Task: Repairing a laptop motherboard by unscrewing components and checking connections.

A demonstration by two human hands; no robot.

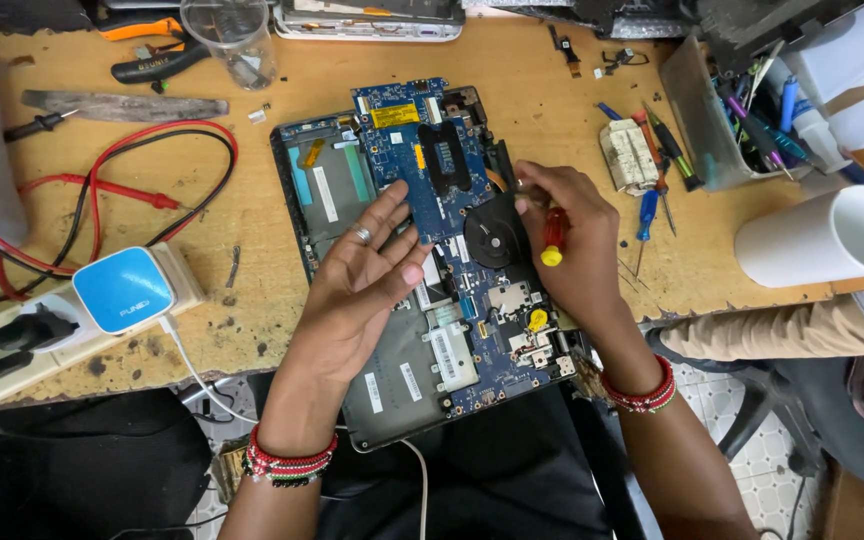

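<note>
Motherboard (452, 230) sits in laptop base (327, 190); left hand (362, 290) open, flat on it; right hand (567, 245) grips red screwdriver (553, 235). Keep board steady, driver vertical.

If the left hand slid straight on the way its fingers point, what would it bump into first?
The left hand points up and to the right, fingers on the blue circuit board. Straight on, it would likely meet the black round fan first, then the right hand, though depth is unclear.
</note>
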